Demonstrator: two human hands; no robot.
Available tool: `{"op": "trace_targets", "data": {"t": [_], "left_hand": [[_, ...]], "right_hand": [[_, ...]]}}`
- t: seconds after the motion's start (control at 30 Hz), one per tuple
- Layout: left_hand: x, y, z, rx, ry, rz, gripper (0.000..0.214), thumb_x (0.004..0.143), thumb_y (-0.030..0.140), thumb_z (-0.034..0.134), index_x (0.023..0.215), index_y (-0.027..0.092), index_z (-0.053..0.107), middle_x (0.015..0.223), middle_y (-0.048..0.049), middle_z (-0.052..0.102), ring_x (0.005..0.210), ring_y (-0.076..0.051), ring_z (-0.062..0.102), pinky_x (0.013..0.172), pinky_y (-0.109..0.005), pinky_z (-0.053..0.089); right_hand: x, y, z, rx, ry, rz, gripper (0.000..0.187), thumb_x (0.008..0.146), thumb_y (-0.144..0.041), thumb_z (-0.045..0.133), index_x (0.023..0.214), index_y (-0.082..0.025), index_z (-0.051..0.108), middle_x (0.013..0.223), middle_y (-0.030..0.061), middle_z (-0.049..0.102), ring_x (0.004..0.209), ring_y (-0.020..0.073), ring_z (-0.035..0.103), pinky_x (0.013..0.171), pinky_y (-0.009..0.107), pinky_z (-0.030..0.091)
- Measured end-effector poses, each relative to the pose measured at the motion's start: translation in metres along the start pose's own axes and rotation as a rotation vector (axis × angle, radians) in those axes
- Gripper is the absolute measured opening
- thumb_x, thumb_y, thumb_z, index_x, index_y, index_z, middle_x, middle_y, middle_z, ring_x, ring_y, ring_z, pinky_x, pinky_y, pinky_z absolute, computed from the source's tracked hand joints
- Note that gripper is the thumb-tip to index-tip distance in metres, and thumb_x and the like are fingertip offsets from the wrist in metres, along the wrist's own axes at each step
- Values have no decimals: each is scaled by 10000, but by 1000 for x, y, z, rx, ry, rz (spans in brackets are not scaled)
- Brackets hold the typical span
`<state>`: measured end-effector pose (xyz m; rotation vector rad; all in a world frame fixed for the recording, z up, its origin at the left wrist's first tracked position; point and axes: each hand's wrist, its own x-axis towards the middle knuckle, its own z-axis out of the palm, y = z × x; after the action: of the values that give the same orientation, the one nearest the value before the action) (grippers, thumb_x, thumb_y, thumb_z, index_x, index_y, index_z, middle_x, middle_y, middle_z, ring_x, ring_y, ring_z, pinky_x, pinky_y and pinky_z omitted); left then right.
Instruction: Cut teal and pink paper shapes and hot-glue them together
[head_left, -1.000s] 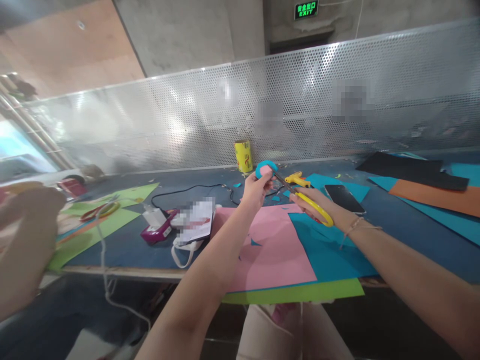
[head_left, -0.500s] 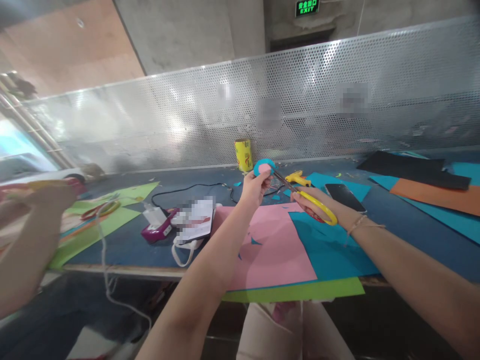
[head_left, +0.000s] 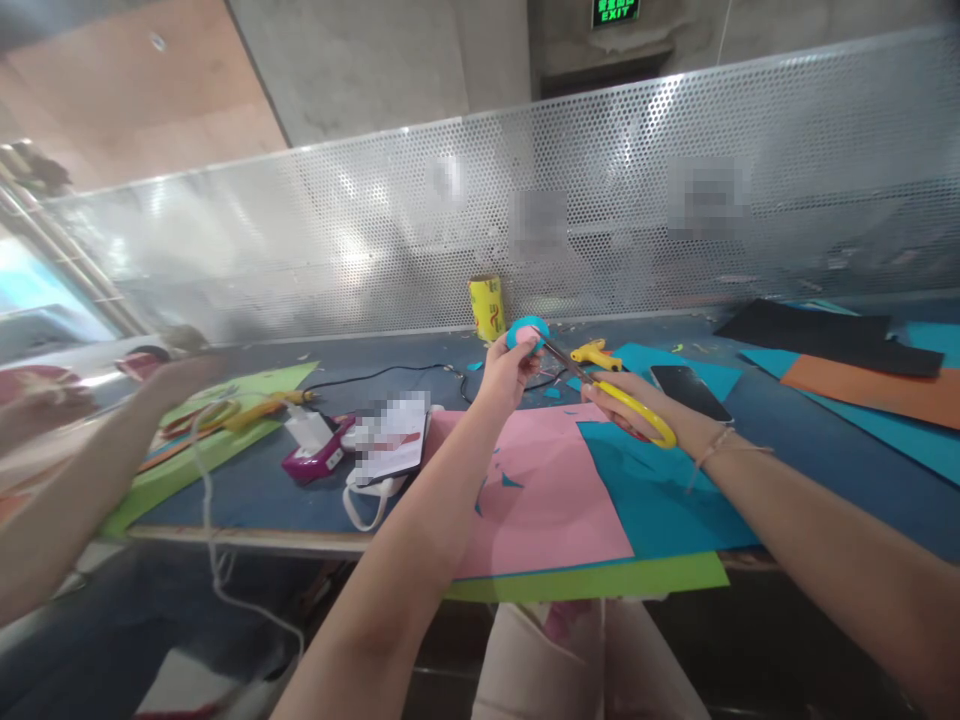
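My left hand (head_left: pixel 511 370) pinches a small round paper piece (head_left: pixel 516 337), blue around the edge with pink in the middle, held up above the table. My right hand (head_left: pixel 619 398) is closed round the yellow handles of a pair of scissors (head_left: pixel 651 416). Their blades reach left to the edge of the paper piece; whether they are biting into it I cannot tell. Below both hands lies a pink sheet (head_left: pixel 551 510) with small blue scraps on it, over a blue sheet (head_left: pixel 675 500) and a green one (head_left: pixel 600 580).
A yellow hot glue gun (head_left: pixel 596 355) and a phone (head_left: pixel 690 393) lie near my right hand. Behind stands a yellow roll (head_left: pixel 488 307). Leftward are a purple power strip (head_left: pixel 315 460), a cable, another yellow glue gun (head_left: pixel 262 408) and a co-worker's arm (head_left: pixel 97 470). Coloured sheets (head_left: pixel 870 390) lie right.
My hands, the paper piece and the scissors have barely moved. At the left, the co-worker's hand has shifted right, and a yellow glue gun now shows on the green paper.
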<state>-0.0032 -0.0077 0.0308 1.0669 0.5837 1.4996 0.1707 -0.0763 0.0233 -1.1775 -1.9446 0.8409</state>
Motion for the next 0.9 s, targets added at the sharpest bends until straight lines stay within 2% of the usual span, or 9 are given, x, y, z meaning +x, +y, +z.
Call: {"op": "trace_targets", "data": {"t": [0.2,0.57,0.8,0.9], "left_hand": [[-1,1,1,48,-4,-12,210,622,222,669,752,154,519,553,40,518,453,-57,473,442,-170,366],[-1,3,1,128,-4,82,293,593,234,712,775,168,492,628,41,536,488,-54,503,463,-169,372],[-9,5,5,139,-93,-37,254,652,281,685,797,155,520,600,-5,581,511,-105,553,519,-226,460],[-10,5,6,124,-114,-68,248,647,285,691,756,148,516,580,-7,578,491,-99,543,500,-216,454]], "right_hand": [[2,2,-2,-39,-18,-45,432,818,-604,441,676,-197,439,475,-63,363,366,66,332,348,203,274],[4,4,-2,-3,-16,-14,448,802,-625,465,734,-184,504,457,-55,388,339,65,327,325,213,267],[-1,0,1,123,30,83,391,825,-585,456,775,-198,491,421,-63,381,295,78,325,286,215,279],[-1,1,0,128,26,57,396,824,-591,453,785,-198,489,420,-71,380,286,72,314,280,207,273]]}}
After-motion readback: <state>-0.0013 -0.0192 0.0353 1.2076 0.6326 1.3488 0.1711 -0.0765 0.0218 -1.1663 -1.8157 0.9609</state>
